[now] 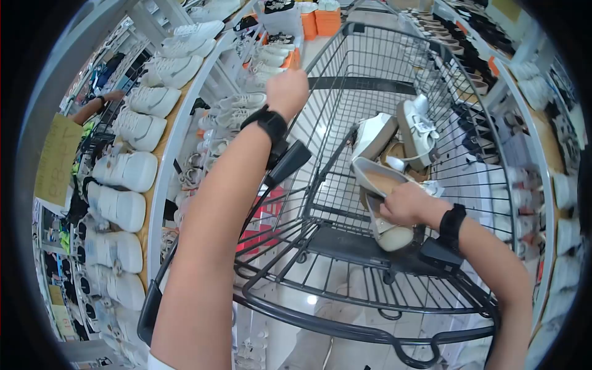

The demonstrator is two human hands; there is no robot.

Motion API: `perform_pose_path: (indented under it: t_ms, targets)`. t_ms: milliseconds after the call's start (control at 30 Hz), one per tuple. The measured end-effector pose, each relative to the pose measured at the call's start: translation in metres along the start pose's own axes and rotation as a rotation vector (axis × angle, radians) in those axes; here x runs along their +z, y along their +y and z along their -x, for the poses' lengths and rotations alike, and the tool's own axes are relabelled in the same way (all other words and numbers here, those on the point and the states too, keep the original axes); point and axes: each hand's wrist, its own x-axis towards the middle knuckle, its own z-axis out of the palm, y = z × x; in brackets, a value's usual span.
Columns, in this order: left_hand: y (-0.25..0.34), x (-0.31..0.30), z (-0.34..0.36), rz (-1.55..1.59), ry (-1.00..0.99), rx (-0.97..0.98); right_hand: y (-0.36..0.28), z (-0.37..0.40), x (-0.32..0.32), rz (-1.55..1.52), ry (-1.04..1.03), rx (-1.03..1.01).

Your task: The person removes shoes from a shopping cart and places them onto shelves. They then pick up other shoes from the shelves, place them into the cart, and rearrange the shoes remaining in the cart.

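My right hand (407,203) is closed on a light-coloured flat shoe (376,177) inside the wire cart (345,242). Another pale shoe (393,236) hangs or lies just below that hand. Further in, a white sneaker (375,134) and a white shoe with a tan sole (418,137) rest on the basket's mesh. My left hand (287,92) is raised at the cart's left side, its fingers closed; whatever it may hold is too small to make out. Both wrists carry black straps with dark devices.
Shelves of white shoes (126,169) rise along the left, with a yellow sign (58,160) at their edge. More shoe racks (558,185) line the right. Orange boxes (328,23) stand beyond the cart. The cart's dark handle (345,335) crosses the near side.
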Motion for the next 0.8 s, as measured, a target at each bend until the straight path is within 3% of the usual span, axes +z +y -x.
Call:
perform_pose_path:
  t_ms: [233,400,433,467,500,633,767,800]
  targets:
    - [-0.007,-0.037,0.114,0.106,-0.032,-0.119,-0.095,0.062,0.023,-0.006,-0.012,0.066]
    - [-0.019,-0.044,0.195,0.049,-0.083,-0.095,-0.161,0.106,0.065,-0.072,0.024,0.088]
    - [-0.019,-0.043,0.212,0.078,0.006,-0.085,-0.167,0.110,0.072,-0.069,0.003,0.108]
    - [-0.031,-0.037,0.222,0.045,-0.055,0.036,-0.179,0.120,0.080,-0.104,0.017,0.091]
    - [-0.023,-0.048,0.240,0.129,-0.056,-0.081,-0.192,0.130,0.090,-0.139,0.031,0.074]
    - [-0.026,-0.046,0.297,0.122,0.000,-0.035,-0.236,0.172,0.118,-0.201,0.111,0.048]
    - [-0.018,-0.068,0.339,0.090,-0.009,-0.037,-0.258,0.201,0.128,-0.036,0.171,0.007]
    - [-0.016,-0.069,0.349,0.066,-0.047,-0.077,-0.264,0.205,0.133,-0.097,0.165,0.112]
